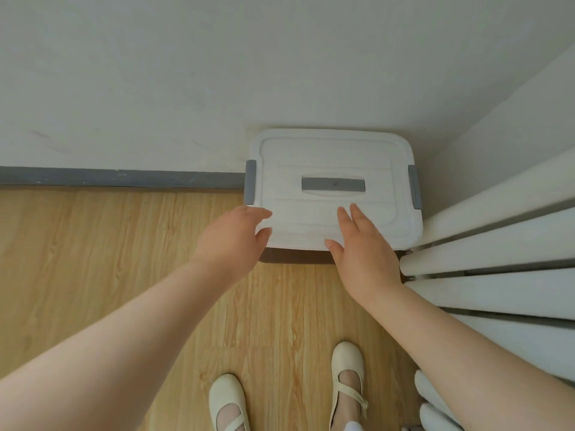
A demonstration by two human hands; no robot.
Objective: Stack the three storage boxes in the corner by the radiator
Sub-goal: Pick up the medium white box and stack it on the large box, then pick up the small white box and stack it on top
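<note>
A white storage box (329,157) with a grey lid handle and grey side clasps stands in the corner, against the wall and beside the radiator (497,237). I see only its lid from above; a dark side shows under its near edge, and whatever lies below it is hidden. My left hand (231,236) is at the lid's near left corner, fingers spread and holding nothing. My right hand (362,247) hovers flat over the lid's near edge, fingers apart.
The white radiator's ribs run along the right side down to the frame's lower edge. A white wall with a grey baseboard (124,177) closes the far side. Wooden floor (109,259) spreads to the left. My two feet in cream shoes (347,374) stand near the box.
</note>
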